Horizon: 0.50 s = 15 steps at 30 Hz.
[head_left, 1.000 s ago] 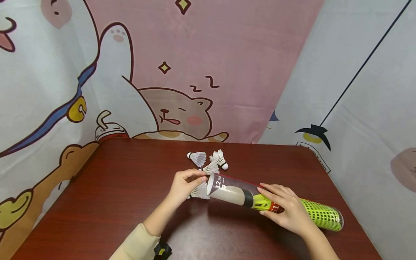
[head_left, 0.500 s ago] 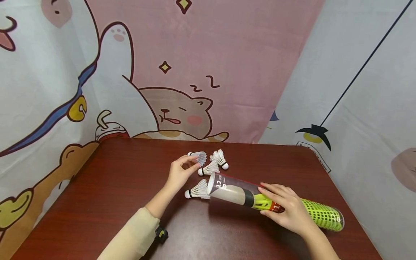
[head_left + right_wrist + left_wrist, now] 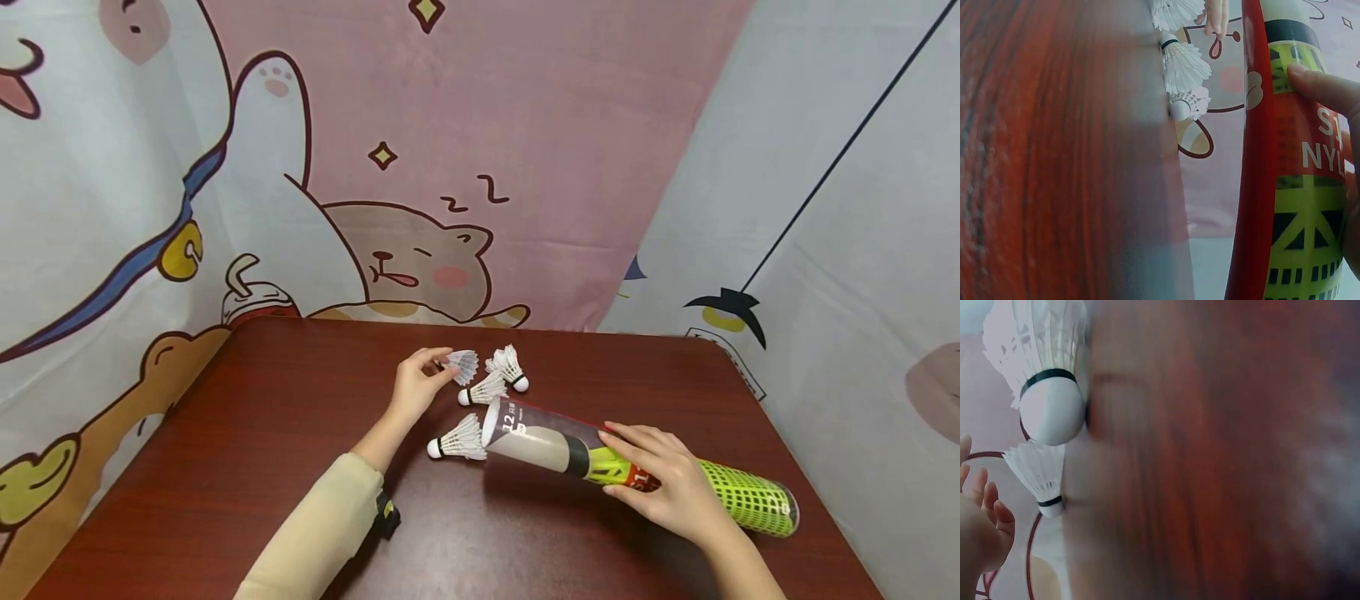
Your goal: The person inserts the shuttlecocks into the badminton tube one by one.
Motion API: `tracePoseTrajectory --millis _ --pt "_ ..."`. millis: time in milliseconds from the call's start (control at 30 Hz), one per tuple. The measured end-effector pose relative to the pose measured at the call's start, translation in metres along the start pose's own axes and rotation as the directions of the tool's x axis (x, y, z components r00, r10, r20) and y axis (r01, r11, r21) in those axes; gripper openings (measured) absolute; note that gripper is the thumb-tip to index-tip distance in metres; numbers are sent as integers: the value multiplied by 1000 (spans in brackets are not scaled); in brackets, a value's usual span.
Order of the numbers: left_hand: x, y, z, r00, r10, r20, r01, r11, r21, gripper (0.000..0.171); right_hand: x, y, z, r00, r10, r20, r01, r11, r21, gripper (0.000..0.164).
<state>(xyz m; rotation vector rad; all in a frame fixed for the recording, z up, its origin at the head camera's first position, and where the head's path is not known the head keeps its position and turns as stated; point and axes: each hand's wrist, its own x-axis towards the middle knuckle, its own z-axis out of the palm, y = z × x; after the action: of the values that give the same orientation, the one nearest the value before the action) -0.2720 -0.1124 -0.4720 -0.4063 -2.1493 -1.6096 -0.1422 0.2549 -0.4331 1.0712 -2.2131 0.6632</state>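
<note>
In the head view my left hand (image 3: 417, 385) reaches to the leftmost shuttlecock (image 3: 465, 364), thumb and forefinger at its cork end, pinching it; the cork is mostly hidden by the fingers. My right hand (image 3: 663, 479) grips a shuttlecock tube (image 3: 536, 446) round its middle, thumb on the near side, fingers over the top. The tube lies slantwise, its white-lined mouth facing left. It bears a dark label, a red band and yellow-green netting print. At the left wrist view's edge, my left hand's fingers bend, with nothing visible between them.
A feathered shuttlecock (image 3: 459, 440) lies just left of the tube's mouth. Behind it are another shuttlecock (image 3: 484, 388) and a farther shuttlecock (image 3: 510, 368), close together. All are on a dark red-brown table (image 3: 285, 433) with a cartoon-printed cloth (image 3: 570, 167) behind.
My left hand has moved from beside the tube's mouth away to the leftmost shuttlecock, where its fingers have closed in at the cork end. The right hand and tube have hardly moved.
</note>
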Motion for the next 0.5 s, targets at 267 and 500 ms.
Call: tracePoseTrajectory --millis 267,500 --pt "6 -19 6 1000 -4 21 3 1000 28 32 -1 0 1 1000 5 4 -5 1000 -3 59" --pt "9 -25 12 1000 2 22 -4 995 100 36 -1 0 1 1000 4 5 -4 1000 -5 59"
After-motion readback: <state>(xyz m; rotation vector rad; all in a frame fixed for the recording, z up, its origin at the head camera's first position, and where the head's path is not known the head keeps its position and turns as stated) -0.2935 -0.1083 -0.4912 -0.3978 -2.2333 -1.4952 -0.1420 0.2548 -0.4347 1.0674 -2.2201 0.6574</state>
